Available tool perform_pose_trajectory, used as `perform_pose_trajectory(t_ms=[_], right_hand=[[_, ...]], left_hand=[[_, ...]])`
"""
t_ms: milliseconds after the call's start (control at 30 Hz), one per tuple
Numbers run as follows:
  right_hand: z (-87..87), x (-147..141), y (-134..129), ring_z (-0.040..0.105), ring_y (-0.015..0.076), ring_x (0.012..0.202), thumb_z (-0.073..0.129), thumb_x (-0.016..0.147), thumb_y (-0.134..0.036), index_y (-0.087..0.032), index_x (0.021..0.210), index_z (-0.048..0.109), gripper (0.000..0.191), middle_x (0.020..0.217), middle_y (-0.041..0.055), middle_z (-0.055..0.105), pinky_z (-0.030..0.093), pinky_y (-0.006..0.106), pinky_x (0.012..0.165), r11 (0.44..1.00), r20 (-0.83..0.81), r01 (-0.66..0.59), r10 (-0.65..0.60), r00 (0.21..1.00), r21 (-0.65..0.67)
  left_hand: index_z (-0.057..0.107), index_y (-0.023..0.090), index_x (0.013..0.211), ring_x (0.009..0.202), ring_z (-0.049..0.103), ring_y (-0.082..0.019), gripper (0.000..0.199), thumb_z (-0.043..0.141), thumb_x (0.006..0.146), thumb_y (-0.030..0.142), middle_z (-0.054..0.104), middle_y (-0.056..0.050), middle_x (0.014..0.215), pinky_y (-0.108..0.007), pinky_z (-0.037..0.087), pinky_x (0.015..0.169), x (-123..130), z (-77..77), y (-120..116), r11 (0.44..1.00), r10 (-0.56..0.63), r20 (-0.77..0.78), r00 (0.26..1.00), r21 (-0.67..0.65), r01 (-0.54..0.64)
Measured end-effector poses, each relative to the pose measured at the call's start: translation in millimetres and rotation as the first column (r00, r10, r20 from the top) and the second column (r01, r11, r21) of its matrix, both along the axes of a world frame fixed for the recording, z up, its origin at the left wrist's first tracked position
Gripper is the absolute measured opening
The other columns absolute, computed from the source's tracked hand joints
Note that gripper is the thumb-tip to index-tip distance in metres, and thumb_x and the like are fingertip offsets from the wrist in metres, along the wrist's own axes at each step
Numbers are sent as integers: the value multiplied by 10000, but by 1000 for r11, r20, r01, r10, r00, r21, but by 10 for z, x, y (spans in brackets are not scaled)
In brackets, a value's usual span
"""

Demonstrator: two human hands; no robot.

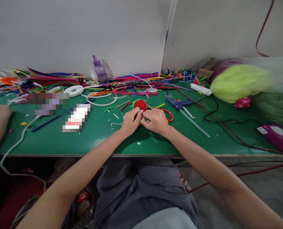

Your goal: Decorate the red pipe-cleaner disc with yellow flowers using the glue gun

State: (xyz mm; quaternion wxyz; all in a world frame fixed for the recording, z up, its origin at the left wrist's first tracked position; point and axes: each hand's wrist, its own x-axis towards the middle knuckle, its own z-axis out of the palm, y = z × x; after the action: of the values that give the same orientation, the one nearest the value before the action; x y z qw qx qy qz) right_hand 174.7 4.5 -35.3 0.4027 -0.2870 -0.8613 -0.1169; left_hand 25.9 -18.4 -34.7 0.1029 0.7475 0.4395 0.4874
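Green bench [103, 141] against a pale wall [84, 31], with a red disc [140, 104] at bench centre.
Left hand [132, 121] and right hand [156, 121] pinch the disc's near edge, fingers nearly closed, the exact grip partly hidden. Scraps [139, 143] dot the bench; coloured stems [53, 78] and a bottle [101, 72] line the wall; a glue gun [179, 102] and yellow bag [239, 82] lie right.

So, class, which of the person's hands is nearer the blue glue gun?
Right: the right hand is left of the blue glue gun and nearer the camera; the left hand is farther left.
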Motion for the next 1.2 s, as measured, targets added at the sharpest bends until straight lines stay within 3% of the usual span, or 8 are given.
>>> perform_pose_trajectory(t_ms=[200,400,633,733,800,900,1000,1200], right_hand=[[12,12,14,442,117,495,451,871,-189,-184,580,549,307,531,2,574,328,284,583,999,-35,-22,20,999,-42],[34,77,26,546,133,559,463,915,-243,-169,812,652,228,666,19,677,366,280,604,998,-34,-33,31,999,-50],[25,122,64,603,146,640,451,928,-211,-171,854,670,234,740,32,710,395,277,645,993,2,-86,86,996,-86],[51,154,83,601,145,666,456,924,-211,-169,878,675,227,795,42,718,392,273,655,982,-56,-101,93,994,-160],[86,168,87,578,131,654,467,912,-211,-168,901,669,207,810,37,706,388,261,647,951,-161,-121,77,984,-285],[142,169,86,497,107,571,445,925,-251,-167,799,628,237,656,0,603,357,244,586,817,-326,-239,67,943,-525],[167,149,85,429,90,510,432,940,-342,-174,655,523,343,548,-31,476,328,231,526,597,-451,-427,120,884,-679],[131,95,106,302,65,430,473,847,-250,-197,603,425,254,484,-79,355,342,207,456,208,-640,-642,82,764,-739]], left_hand=[[359,193,638,541,360,-95,374,410,975,349,379,45,578,-259,291,549,3,11,6,1000,-5,50,999,-13,6],[384,193,646,537,360,-97,395,410,977,407,393,42,572,-266,294,549,-18,21,8,999,11,81,997,-33,-8],[405,194,624,520,418,-104,431,397,976,442,434,33,549,-271,343,549,-28,19,23,975,-78,210,974,-188,119],[448,193,651,527,438,-107,388,437,965,421,460,33,559,-267,360,556,-28,28,21,969,-86,216,973,-209,132],[484,190,681,550,462,-108,360,438,967,404,494,28,587,-263,374,575,-27,39,14,971,-80,213,974,-204,124],[510,186,700,568,483,-107,347,439,969,395,522,23,609,-259,381,589,-25,53,1,978,-65,176,982,-187,98],[513,184,690,559,478,-107,363,436,969,404,517,24,600,-261,377,586,-26,57,-5,981,-79,119,990,-169,98],[498,187,679,548,483,-107,383,438,966,433,516,24,593,-255,392,579,-31,62,-3,963,-149,152,977,-200,178]])
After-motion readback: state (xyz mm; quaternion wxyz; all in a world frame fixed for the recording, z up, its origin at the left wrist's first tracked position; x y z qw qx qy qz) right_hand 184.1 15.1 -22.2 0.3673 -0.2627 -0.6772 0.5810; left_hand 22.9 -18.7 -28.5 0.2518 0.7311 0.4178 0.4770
